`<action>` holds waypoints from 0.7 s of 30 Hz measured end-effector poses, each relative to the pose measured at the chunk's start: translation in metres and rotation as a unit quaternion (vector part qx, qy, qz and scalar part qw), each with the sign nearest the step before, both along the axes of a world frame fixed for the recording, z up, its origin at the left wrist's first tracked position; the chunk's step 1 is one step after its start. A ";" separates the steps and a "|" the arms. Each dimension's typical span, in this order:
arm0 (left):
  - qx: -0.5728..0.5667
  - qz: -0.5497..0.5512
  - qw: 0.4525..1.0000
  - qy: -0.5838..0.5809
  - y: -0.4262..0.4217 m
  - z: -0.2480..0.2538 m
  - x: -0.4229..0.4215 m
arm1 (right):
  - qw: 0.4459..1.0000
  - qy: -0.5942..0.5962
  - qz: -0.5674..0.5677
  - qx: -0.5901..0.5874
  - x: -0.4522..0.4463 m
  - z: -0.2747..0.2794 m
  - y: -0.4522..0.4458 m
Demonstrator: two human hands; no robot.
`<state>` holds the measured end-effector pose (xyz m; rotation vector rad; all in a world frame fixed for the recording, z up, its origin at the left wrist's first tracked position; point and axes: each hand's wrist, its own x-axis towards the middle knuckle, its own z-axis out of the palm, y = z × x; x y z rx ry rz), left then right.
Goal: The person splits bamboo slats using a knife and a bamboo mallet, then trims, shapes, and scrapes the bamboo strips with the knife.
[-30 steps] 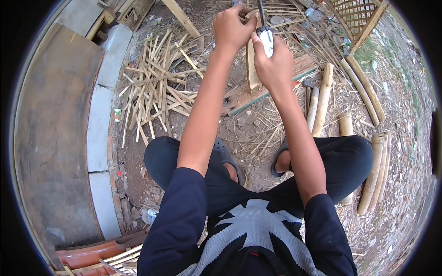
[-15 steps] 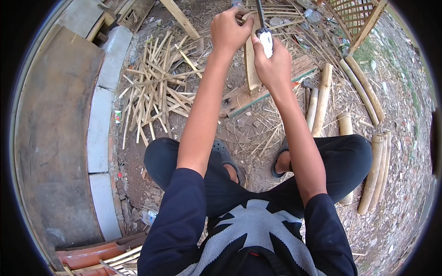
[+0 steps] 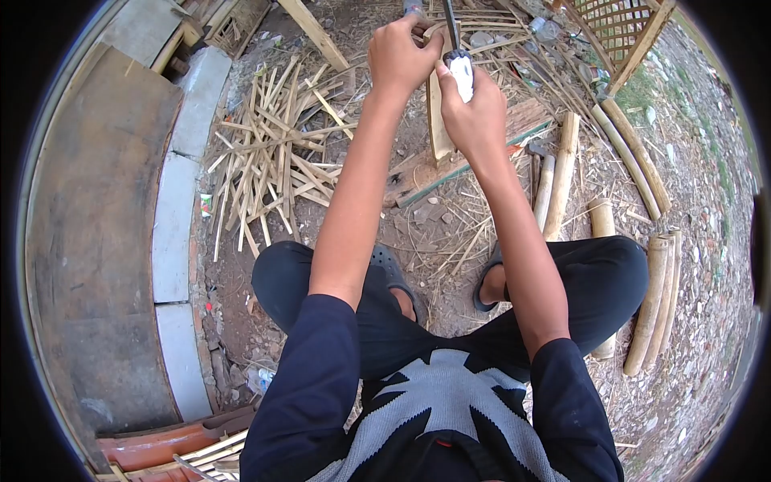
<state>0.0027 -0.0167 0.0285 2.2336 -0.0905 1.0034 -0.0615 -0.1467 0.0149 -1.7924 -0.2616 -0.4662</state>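
Note:
Near the top of the view, my left hand (image 3: 401,58) is closed around the upper part of a split bamboo piece (image 3: 439,120). The piece stands nearly upright, its lower end at a wooden plank (image 3: 418,170) lying on the ground. My right hand (image 3: 477,112) grips a knife by its white handle (image 3: 460,75), which has a dark collar. The narrow dark blade (image 3: 451,24) points away from me, close along the right side of the bamboo. Its tip runs out of the frame, and whether its edge touches the bamboo cannot be made out.
A heap of thin bamboo strips (image 3: 277,145) lies on the left. Bamboo lengths (image 3: 565,173) rest on the right, near a hammer-like tool (image 3: 540,150). A lattice frame (image 3: 622,36) leans at top right. Concrete blocks (image 3: 175,229) edge a wooden board (image 3: 104,241).
My right hand and the knife have shifted slightly left, and the blade leans a little more to the left. My left hand and the bamboo piece have stayed nearly still.

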 end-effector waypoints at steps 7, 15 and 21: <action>0.013 0.004 1.000 0.002 -0.001 0.001 -0.001 | 1.000 0.014 0.005 -0.024 -0.004 0.015 -0.003; 0.004 -0.013 1.000 0.011 0.003 -0.001 -0.001 | 0.998 0.040 0.031 -0.039 0.000 0.016 -0.008; 0.018 -0.030 0.998 0.061 0.001 0.005 -0.006 | 0.999 0.025 0.010 -0.043 0.006 0.008 -0.009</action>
